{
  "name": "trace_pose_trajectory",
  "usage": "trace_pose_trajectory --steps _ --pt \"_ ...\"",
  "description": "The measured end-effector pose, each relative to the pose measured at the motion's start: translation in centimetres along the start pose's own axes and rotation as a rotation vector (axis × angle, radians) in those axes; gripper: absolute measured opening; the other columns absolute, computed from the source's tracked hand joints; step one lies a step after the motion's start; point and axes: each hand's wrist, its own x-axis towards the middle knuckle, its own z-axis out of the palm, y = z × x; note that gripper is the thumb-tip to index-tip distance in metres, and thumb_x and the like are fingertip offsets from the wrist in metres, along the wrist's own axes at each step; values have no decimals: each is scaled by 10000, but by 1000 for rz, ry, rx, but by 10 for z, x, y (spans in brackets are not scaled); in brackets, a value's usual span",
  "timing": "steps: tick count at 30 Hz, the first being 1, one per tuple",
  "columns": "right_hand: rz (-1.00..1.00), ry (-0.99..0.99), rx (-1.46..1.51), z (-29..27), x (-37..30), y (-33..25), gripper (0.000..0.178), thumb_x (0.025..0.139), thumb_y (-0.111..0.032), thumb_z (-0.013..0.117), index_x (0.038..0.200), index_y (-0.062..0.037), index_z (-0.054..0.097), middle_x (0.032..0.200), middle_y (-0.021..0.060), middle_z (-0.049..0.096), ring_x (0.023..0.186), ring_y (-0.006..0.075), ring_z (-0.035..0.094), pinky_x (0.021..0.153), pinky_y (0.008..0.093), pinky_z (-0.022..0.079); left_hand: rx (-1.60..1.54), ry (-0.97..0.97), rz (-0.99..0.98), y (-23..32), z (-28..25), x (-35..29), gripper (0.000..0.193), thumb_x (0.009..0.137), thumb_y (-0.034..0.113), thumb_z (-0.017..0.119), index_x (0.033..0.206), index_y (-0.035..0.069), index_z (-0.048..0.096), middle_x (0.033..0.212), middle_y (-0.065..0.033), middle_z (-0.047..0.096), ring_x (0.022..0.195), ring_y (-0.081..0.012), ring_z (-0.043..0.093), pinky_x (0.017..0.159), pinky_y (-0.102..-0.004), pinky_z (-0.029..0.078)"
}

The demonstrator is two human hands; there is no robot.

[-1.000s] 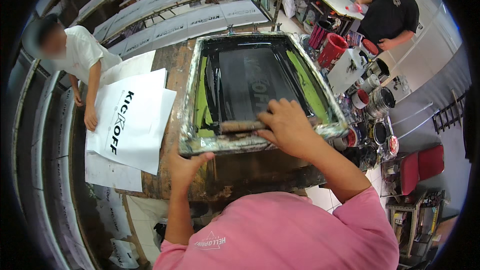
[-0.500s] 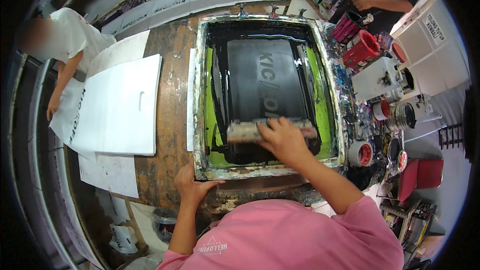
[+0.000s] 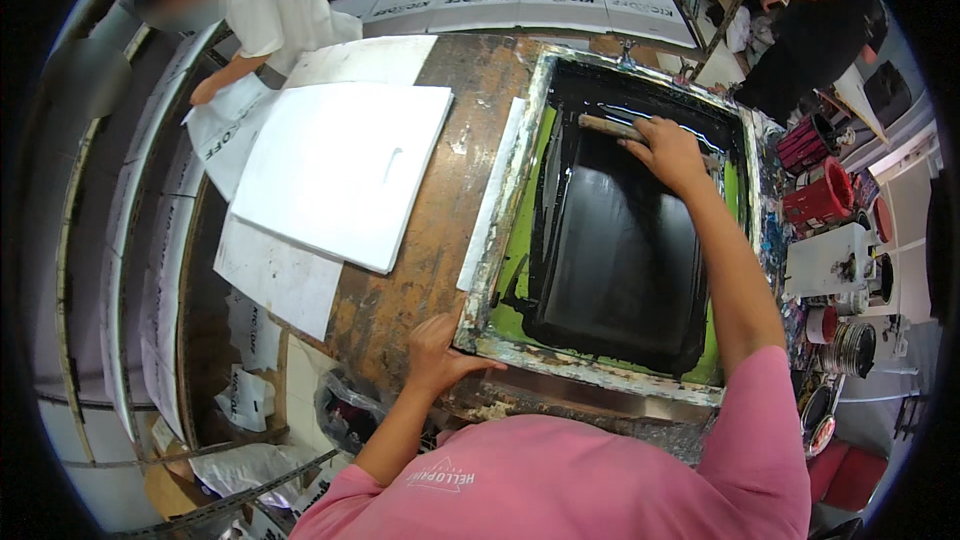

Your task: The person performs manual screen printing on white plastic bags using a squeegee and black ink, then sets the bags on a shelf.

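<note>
Writing first: bold dark lettering can be made out on the sagging white sheet (image 3: 232, 130) held by a person in a white T-shirt (image 3: 265, 0), and on rows of pale printed sheets (image 3: 560, 2) laid out on racks behind. A small white print is carried on the pink T-shirt (image 3: 580, 480) too. The worn, paint-stained brown wooden table (image 3: 400, 310) is topped on the left by a thick stack of white sheets (image 3: 340, 170); pots and a grubby red tub (image 3: 818, 195) are crammed in on the right. The paint-crusted rectangular screen frame (image 3: 590, 372) is coated inside with glossy black ink (image 3: 620, 250). The long tan wooden squeegee (image 3: 605, 126) is gripped by the right hand (image 3: 668, 150), fingers wrapped over it, near the screen's far end. The left hand (image 3: 440, 355) is planted by the frame's near-left corner, thumb spread wide; whether anything's pinched there can't be told.
</note>
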Motion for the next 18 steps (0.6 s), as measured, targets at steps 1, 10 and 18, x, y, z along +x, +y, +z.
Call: trace_pose_trajectory --steps 1,10,18 --pt "13 -77 78 -15 -7 -12 390 985 -471 694 1104 -100 711 996 178 714 986 409 688 810 534 546 11 -21 -24 -3 1 -5 1089 527 613 984 1383 8 688 795 -113 671 722 -303 671 678 -414 526" --pt "136 -275 204 -115 -236 -175 378 951 -378 748 1207 -103 709 1050 161 655 1015 410 668 902 554 539 -249 29 -146 5 3 -15 1187 583 502 1025 1537 -10 539 1096 -164 759 1024 -255 744 874 -381 580" --pt "70 319 -144 -202 -206 -208 438 905 -323 729 1249 -61 657 1028 131 605 1052 342 596 1063 575 371 -946 331 -37 89 -43 46 1101 799 333 975 1645 -2 356 1369 -142 623 1185 -245 645 1051 -368 508"
